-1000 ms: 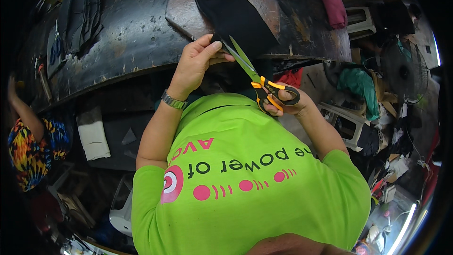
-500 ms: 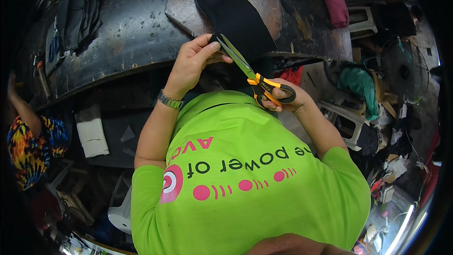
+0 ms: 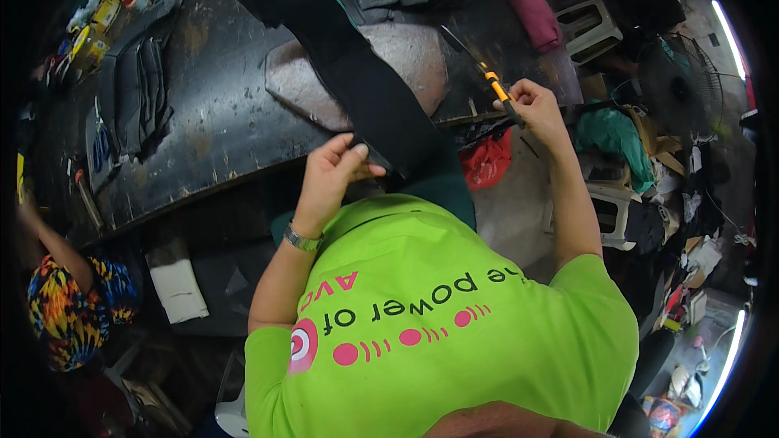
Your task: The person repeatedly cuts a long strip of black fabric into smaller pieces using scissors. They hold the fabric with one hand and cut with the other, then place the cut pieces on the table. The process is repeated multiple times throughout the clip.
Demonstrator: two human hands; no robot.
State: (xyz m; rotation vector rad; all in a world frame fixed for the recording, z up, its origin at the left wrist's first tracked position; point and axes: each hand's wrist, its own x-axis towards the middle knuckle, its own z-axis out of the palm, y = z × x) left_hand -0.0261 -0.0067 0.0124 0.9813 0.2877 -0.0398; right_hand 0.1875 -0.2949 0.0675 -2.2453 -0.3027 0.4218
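A long strip of black fabric lies across the dark worktable and over a flat grey-brown slab, its near end hanging past the table edge toward me. My left hand pinches that near end at its left corner between thumb and fingers. Off to the right, my right hand grips a pair of scissors by the orange and black handles. Their blades point away and to the left, over the table edge and apart from the fabric. From this angle the blades look nearly closed.
On the worktable lie layered dark pieces, blue-handled scissors, a hammer-like tool and a maroon roll. A red bag and white stool stand right. Another person's patterned sleeve shows left.
The scissors have moved away from the fabric's edge to the right, carried by my right hand. My left hand and the fabric end have come nearer, and more of the strip shows.
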